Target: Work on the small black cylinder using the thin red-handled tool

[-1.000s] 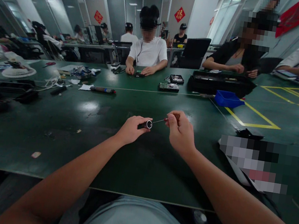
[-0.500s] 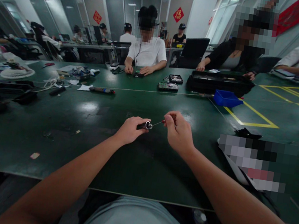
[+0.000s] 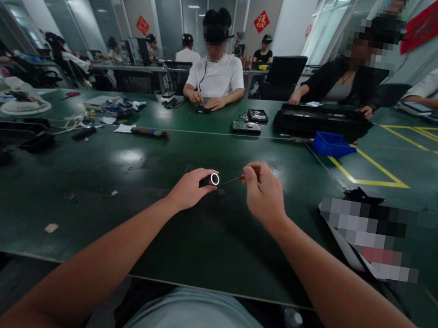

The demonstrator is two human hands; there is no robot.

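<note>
One dark, white-rimmed cylinder (image 3: 211, 180), twelve o'clock, is gripped by the left hand (image 3: 190, 187); a red-collared, metal-shafted tool (image 3: 241, 177) is clutched by the right hand (image 3: 264, 188); left fingers (image 3: 206, 172) could be jabbed should it slip!

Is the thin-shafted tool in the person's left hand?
No, the right hand holds the thin-shafted tool, while the left hand grips a dark cylinder with a bright rim.
</note>
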